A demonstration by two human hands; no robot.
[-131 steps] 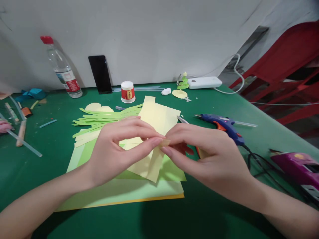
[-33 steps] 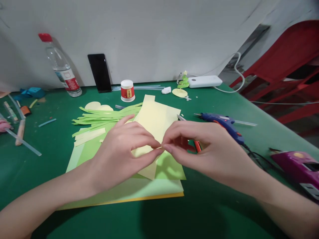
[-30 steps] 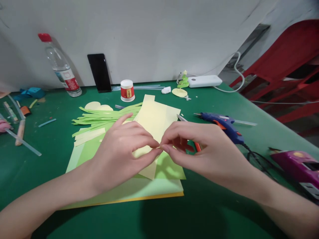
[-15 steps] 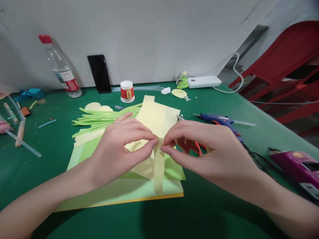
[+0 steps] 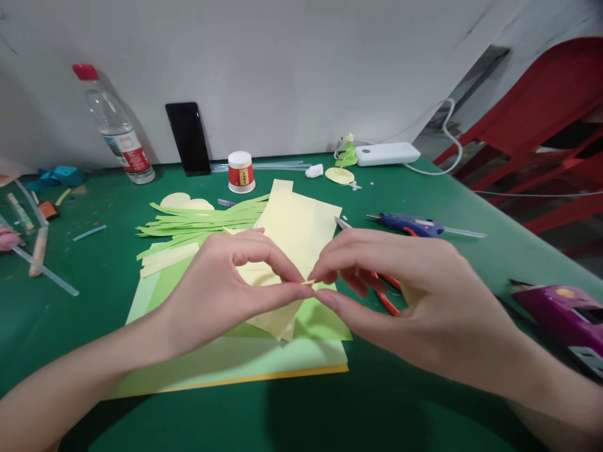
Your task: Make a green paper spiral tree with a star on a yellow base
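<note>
My left hand (image 5: 221,285) and my right hand (image 5: 414,295) meet over a stack of paper, both pinching a small folded pale yellow paper strip (image 5: 307,284) between thumb and fingertips. Beneath them lie pale yellow paper sheets (image 5: 294,226) on a light green sheet stack (image 5: 226,361). Red-handled scissors (image 5: 389,295) rest on the table under my right hand, partly hidden by it. A fan of cut green paper strips (image 5: 198,223) lies behind my left hand.
On the green table (image 5: 94,295) are a blue glue gun (image 5: 409,224), a purple tool (image 5: 563,314) at right, a red-and-white glue pot (image 5: 241,172), a black phone (image 5: 188,138), a water bottle (image 5: 115,129), a white power bank (image 5: 386,154), and glue sticks (image 5: 38,260) at left.
The hanging end of the yellow strip has been folded up, so only a small folded edge shows between my fingertips. My right hand has shifted slightly lower and nearer.
</note>
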